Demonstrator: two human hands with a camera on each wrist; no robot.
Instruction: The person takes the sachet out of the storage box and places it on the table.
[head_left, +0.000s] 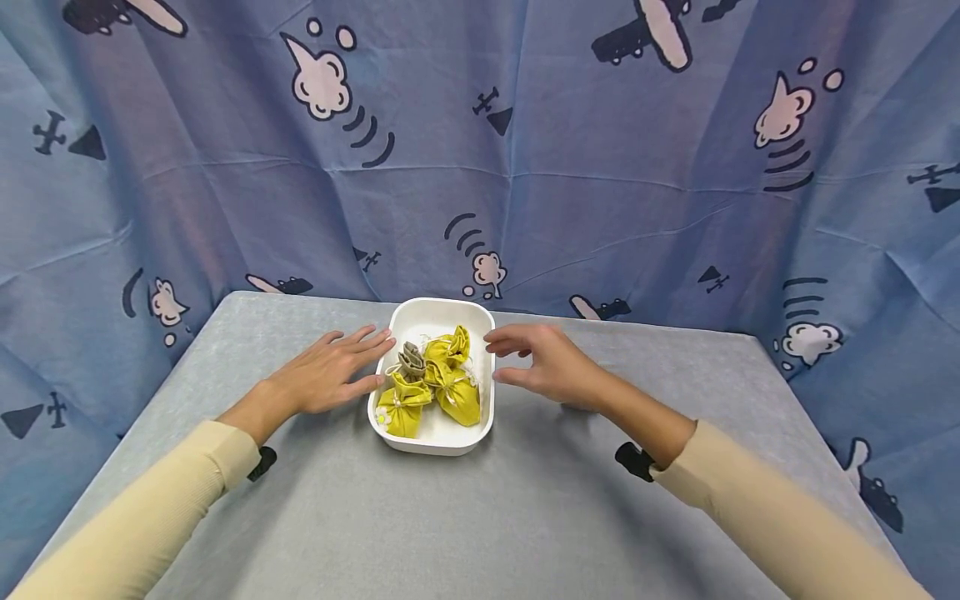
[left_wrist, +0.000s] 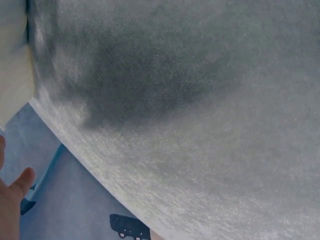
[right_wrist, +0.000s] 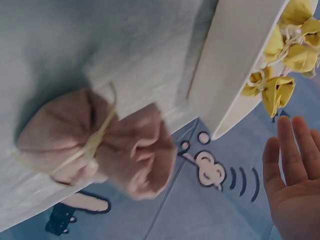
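A white rectangular tub (head_left: 435, 448) stands near the back of the table. Inside lie yellow drawstring pouches (head_left: 459, 402) and a grey-green pouch (head_left: 411, 360) with a gathered neck. My left hand (head_left: 326, 371) has its fingers spread, fingertips right at the tub's left rim. Across from it, my right hand (head_left: 547, 358) is beside the right rim, fingers gently bent and nothing between them; its palm (right_wrist: 295, 185) shows in the right wrist view. A pink drawstring pouch (right_wrist: 65, 135) lies on the table below the right wrist, mostly hidden by that arm in the head view.
Grey cloth covers the table (head_left: 450, 525). Behind and at both sides hangs a blue curtain (head_left: 600, 208) printed with planes and clouds. The table's back edge runs close behind the tub.
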